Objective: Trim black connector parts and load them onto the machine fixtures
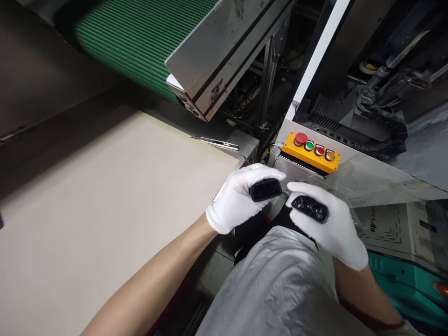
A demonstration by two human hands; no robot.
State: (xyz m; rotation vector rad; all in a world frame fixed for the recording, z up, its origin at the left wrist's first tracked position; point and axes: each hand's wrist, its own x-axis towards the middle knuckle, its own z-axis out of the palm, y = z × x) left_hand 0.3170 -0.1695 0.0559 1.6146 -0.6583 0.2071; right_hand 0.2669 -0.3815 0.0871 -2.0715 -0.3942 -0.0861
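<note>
My left hand (241, 193), in a white glove, is closed around a small black device (266, 190) with a smooth dark face. Beside it, my right hand (329, 224), gloved in white too, grips a second black device (310, 208) with several round dark features on its face. The two hands are close together in front of my body, with a small gap between the devices. Just beyond them is a yellow control box (310, 153) with red, green and orange buttons.
A large pale board (115, 200) covers the left, with a thin metal tool (217, 142) at its far edge. Behind it are a green ribbed conveyor belt (140, 42) and its metal side rail (224, 51). A carton (392, 228) and teal equipment (402, 284) stand at the right.
</note>
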